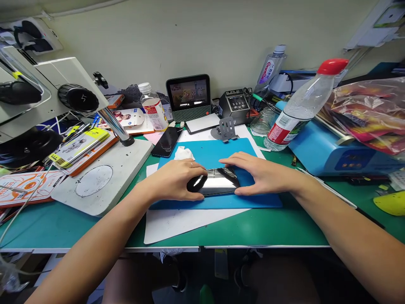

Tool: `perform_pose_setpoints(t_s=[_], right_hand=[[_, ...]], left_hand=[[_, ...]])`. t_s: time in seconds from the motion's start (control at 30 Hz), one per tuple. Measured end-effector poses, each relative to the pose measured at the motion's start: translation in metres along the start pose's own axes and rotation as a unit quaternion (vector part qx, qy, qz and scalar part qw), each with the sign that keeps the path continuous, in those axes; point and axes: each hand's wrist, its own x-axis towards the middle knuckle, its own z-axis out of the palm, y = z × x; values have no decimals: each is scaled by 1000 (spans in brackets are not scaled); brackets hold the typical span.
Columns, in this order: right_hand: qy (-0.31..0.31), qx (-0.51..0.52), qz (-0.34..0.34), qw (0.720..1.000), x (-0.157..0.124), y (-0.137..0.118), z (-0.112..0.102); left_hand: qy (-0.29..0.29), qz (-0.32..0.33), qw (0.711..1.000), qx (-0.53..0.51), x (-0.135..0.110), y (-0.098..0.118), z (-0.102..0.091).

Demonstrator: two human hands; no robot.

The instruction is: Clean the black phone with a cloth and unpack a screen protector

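Note:
A smartphone (pixel 220 181) with a dark, glossy, reflective screen lies flat on a blue mat (pixel 262 200). My left hand (pixel 179 179), wearing a ring, holds its left end, with the thumb at the near edge and the fingers curled over the far edge. At the other end is my right hand (pixel 261 172), its fingers stretched out and apart above the far edge. The right thumb reaches the near right corner; whether it presses there I cannot tell. A crumpled white tissue (pixel 184 153) sits just beyond my left hand.
A microscope stand (pixel 98 177) fills the left side. Another black phone (pixel 167 141), a lit display (pixel 189 93) and a phone holder (pixel 226 130) stand behind the mat. On the right are a red-capped bottle (pixel 300 107), a blue machine (pixel 332 150) and tweezers (pixel 329 188).

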Motion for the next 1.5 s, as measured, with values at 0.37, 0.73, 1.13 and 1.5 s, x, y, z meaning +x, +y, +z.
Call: perform_pose_setpoints(t_s=[0.37,0.73,1.13,1.5], right_hand=[[-16,-18,2,1000,-1,-5,-2],[-8,-1,4,1000,-3,-7,0],[-16,0,8,1000,-1,-6,-1],[-15,4,17,1000,0,-5,-1]], left_hand=[[-4,13,1000,7,0,1,-2],[-10,-13,1000,19,0,2,0],[-14,-17,999,26,0,2,-1],[-28,-28,999,36,-1,3,-2]])
